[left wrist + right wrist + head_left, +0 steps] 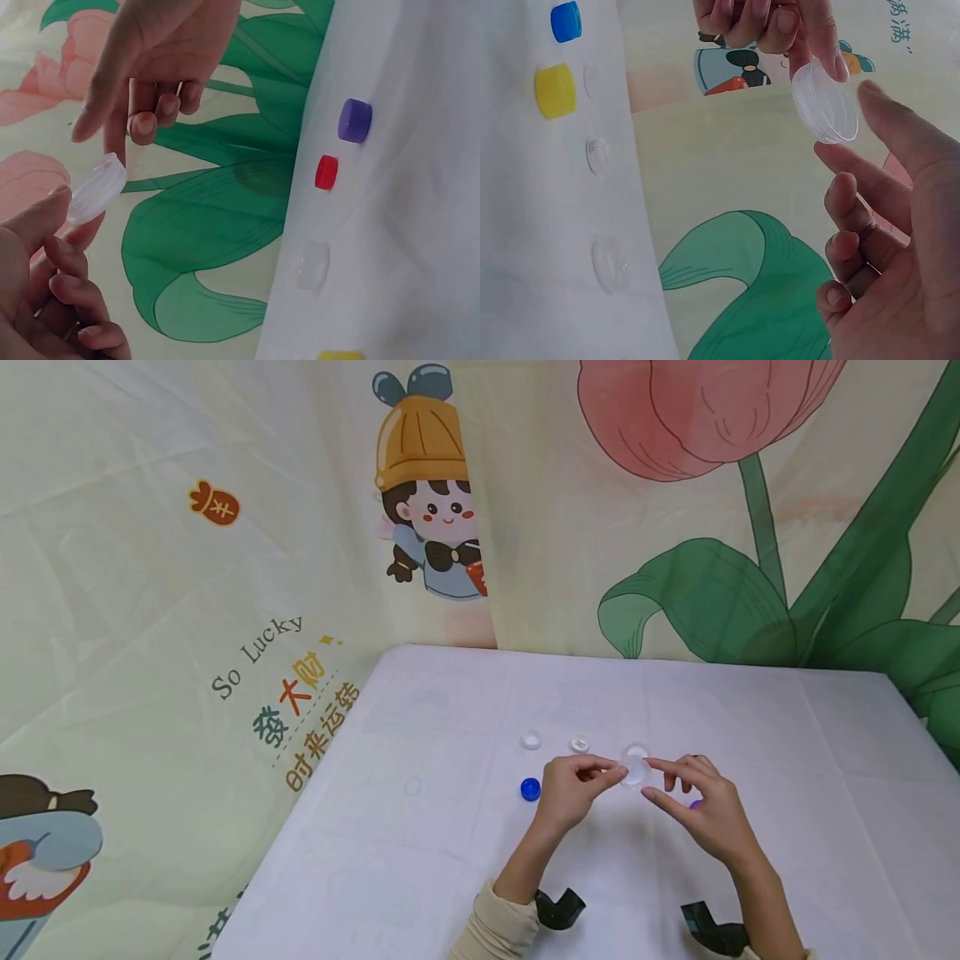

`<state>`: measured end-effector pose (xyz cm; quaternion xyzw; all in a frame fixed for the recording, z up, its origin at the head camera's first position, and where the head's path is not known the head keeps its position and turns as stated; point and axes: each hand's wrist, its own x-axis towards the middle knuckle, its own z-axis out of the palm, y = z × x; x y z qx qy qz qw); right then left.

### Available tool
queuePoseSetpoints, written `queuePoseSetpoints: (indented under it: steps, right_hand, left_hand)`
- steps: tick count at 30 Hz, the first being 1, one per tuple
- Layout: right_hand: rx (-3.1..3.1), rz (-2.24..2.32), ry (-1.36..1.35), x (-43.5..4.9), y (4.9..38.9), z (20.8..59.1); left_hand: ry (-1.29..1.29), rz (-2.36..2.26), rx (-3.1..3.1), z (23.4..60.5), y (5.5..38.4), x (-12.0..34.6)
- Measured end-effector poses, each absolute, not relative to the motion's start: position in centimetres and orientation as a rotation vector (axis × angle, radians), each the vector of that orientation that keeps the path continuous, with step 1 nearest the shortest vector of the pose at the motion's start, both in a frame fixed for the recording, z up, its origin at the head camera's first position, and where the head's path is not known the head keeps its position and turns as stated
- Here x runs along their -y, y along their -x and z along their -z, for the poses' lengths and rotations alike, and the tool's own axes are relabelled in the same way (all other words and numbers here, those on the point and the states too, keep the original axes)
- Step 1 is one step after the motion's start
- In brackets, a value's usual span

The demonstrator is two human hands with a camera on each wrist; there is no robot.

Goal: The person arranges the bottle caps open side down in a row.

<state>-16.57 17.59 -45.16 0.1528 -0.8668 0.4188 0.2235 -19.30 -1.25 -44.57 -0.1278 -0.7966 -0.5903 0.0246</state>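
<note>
A clear, ridged plastic cap [826,105] is held up above the table, tilted on its edge. My left hand [573,789] pinches its rim between thumb and fingers. My right hand [708,806] hovers at the other side of the cap, thumb and index finger spread apart. Its index fingertip is close to the rim in the right wrist view; whether it touches, I cannot tell. On the table behind lies another clear cap [611,265]. A purple cap [355,121] is largely hidden behind the right hand in the head view.
On the white-covered table [420,860] stand a blue cap [530,789], two whitish caps, one at the left [531,740] and one nearer the hands [580,743], a red cap [326,172] and a yellow cap [555,91]. A printed curtain [540,527] hangs behind the table.
</note>
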Motion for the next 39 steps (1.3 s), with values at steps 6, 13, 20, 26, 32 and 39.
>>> queuePoseSetpoints:
  steps: [6,13,20,26,32,39]
  right_hand:
    - [2.454,-1.193,-0.367,-17.59,16.4,45.57]
    - [2.479,-1.231,-0.375,-17.62,16.18,45.7]
    - [2.468,-1.284,-0.388,-17.73,16.14,45.74]
    - [2.458,-1.294,-0.407,-17.77,16.28,45.81]
    - [2.456,-1.286,-0.417,-17.85,16.35,46.01]
    - [2.449,-1.285,-0.423,-17.76,16.32,45.76]
  left_hand:
    - [0.619,1.638,2.346,44.71,19.26,1.32]
    - [0.851,1.32,2.261,44.52,19.13,1.46]
    - [0.982,0.993,2.205,44.13,19.01,1.75]
    - [1.031,0.825,2.169,43.91,18.91,1.87]
    - [1.046,0.793,2.164,43.96,18.94,1.92]
    - [1.053,0.762,2.163,44.05,19.07,2.04]
